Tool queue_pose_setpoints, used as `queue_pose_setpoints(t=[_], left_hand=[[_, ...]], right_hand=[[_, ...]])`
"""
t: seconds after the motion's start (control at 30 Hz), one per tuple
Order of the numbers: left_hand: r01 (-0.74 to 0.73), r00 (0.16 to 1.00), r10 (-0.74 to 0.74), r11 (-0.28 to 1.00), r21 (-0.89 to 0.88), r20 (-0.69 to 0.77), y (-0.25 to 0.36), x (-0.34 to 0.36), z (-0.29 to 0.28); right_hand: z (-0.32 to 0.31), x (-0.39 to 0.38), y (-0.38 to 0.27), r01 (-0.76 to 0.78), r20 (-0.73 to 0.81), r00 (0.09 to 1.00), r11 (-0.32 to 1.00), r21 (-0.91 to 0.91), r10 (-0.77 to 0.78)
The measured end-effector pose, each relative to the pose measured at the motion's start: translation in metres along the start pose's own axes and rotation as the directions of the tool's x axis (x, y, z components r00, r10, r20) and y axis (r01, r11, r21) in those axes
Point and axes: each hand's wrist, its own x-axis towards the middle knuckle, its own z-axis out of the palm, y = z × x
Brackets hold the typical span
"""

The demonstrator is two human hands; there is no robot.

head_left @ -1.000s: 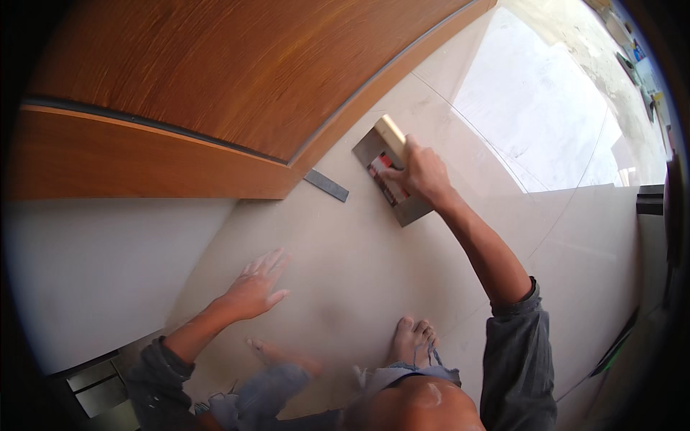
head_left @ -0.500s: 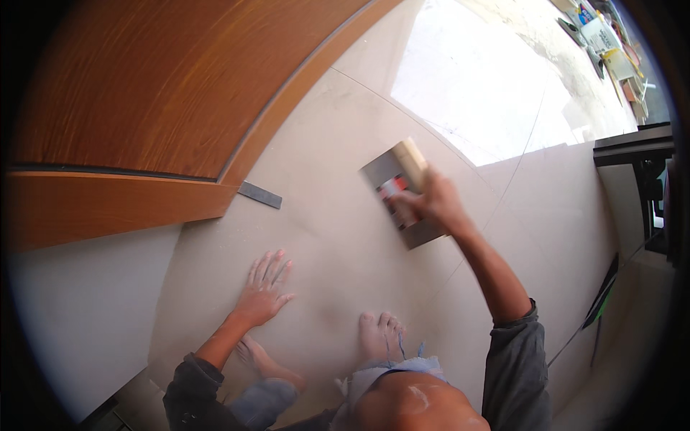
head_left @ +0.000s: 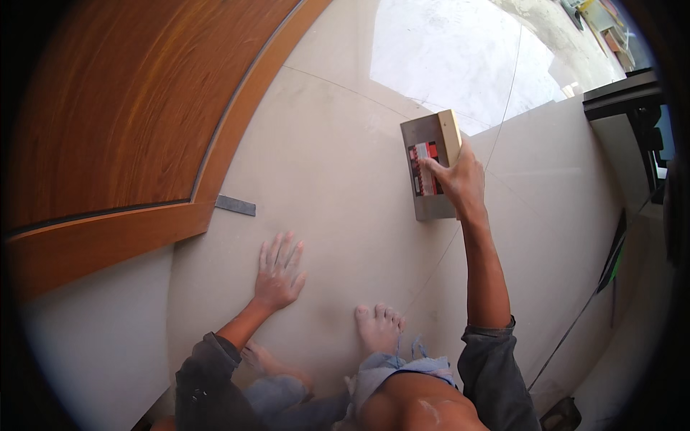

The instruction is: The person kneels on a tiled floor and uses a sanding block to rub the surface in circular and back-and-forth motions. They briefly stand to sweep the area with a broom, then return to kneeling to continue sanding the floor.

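Observation:
My right hand (head_left: 463, 179) grips a flat rectangular tool (head_left: 424, 205) with a steel-grey plate, a pale wooden edge and a red-and-white label, over the beige tiled floor (head_left: 330, 165) on the right of centre. My left hand (head_left: 280, 276), dusty and with fingers spread, rests palm down on the floor at lower left. Above that hand, a short dark-grey strip (head_left: 235, 205) lies at the bottom corner of the brown wooden door (head_left: 122, 93). My two bare feet are low in the view, the nearer toes (head_left: 379, 323) right of my left hand.
The door and its frame fill the upper left, above a pale panel (head_left: 93, 337). Bright light reflects on the floor at the top. Clutter (head_left: 611, 32) sits at the far upper right. A dark frame (head_left: 625, 100) and a thin dark strip (head_left: 568, 334) are along the right.
The tool in my right hand has swung up and rightward and turned more upright. My left hand stays spread on the floor. The view has shifted, so the door now appears farther left.

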Motion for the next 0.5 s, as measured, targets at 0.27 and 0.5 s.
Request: queue_pose_setpoints(t=[0.27, 0.5], left_hand=[[-0.008, 0.999, 0.009, 1.0, 0.019, -0.052, 0.004, 0.001, 0.001], [-0.002, 0.998, 0.002, 1.0, -0.001, -0.057, 0.002, 0.001, -0.002]], right_hand=[[0.013, 0.03, -0.058, 0.132, 0.079, 0.99, 0.945, -0.3, -0.113], [0.017, 0.037, -0.052, 0.174, 0.063, 0.985, 0.901, -0.398, -0.163]])
